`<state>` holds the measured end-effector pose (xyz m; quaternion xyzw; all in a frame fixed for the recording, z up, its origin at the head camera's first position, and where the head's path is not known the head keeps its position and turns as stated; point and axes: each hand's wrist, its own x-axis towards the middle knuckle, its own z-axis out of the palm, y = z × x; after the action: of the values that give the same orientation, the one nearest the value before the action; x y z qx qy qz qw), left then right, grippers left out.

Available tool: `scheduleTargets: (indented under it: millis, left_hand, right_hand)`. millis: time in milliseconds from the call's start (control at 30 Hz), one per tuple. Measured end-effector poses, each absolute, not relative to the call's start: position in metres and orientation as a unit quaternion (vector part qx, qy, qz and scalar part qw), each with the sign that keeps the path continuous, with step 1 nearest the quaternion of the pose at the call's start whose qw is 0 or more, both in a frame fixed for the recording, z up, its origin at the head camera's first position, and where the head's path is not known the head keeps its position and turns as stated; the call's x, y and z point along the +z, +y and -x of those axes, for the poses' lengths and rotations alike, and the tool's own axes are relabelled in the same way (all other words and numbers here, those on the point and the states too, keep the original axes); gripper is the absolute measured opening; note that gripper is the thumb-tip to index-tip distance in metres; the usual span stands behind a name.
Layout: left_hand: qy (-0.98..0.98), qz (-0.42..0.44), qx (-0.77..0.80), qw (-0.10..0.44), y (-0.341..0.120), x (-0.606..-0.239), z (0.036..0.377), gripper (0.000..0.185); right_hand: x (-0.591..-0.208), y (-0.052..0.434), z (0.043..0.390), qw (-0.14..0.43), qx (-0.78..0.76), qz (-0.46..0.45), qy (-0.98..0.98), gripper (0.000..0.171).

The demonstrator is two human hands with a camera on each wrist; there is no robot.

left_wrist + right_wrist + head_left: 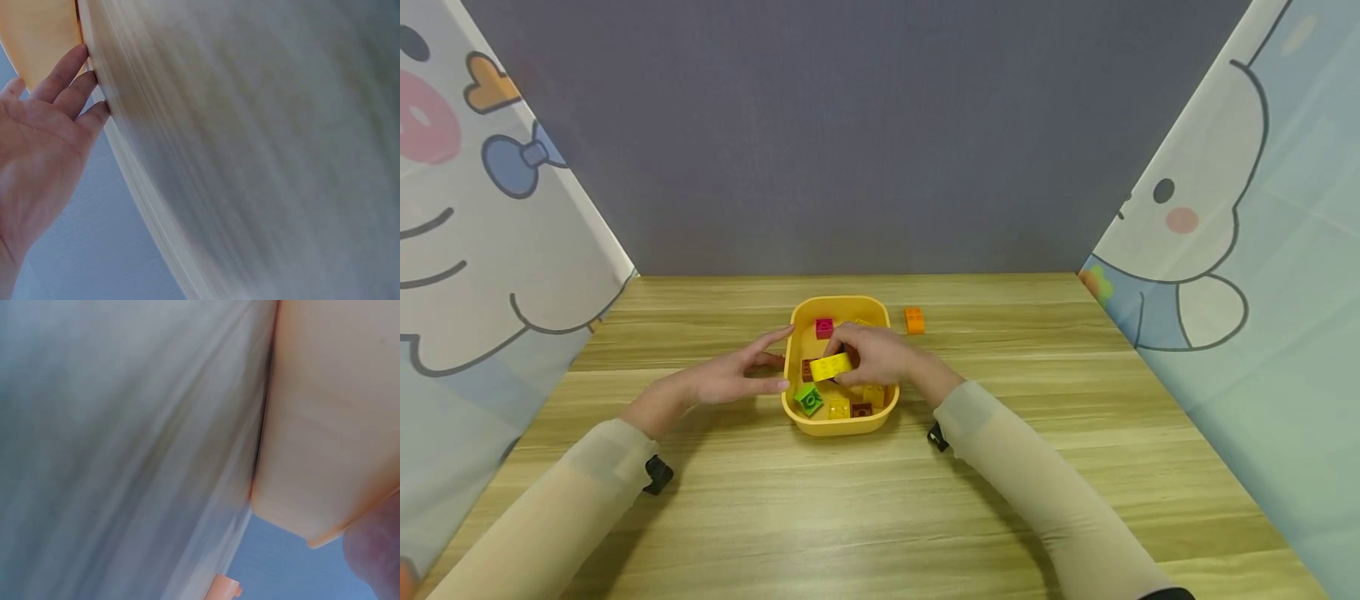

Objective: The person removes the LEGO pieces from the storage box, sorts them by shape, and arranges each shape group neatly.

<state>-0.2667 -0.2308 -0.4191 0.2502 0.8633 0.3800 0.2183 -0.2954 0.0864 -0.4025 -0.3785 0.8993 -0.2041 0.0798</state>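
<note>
Right hand (872,354) pinching yellow brick (831,366) over yellow tub (838,427), left hand (730,379) fingers straight at tub's 9 o'clock, orange brick (913,320) at 1 o'clock

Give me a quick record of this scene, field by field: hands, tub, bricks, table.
right hand: right hand over the tub, pinching a yellow brick
left hand: left hand with straight fingers beside the tub's left wall
tub: yellow tub on the wooden table
inside tub: pink brick, green brick, more yellow and brown ones
outside tub: orange brick on the table, behind and to the right of the tub
wrist views: blurred; left wrist view shows fingers close to the tub wall
</note>
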Motion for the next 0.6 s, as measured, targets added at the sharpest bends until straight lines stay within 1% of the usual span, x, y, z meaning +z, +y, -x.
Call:
scheduleTargets:
  millis: [233, 600]
  left_hand:
    - [0.864, -0.242, 0.383, 0.219, -0.2318, -0.4205, 0.2678, 0.096]
    - [0.866, -0.24, 0.382, 0.218, -0.2316, -0.4184, 0.2672, 0.098]
  right_hand:
    - [-0.4003, 0.0863, 0.2927, 0.083, -0.263, 0.355, 0.893, 0.035]
    - [-0.3932, 0.0898, 0.2951, 0.074, -0.296, 0.36, 0.882, 0.034]
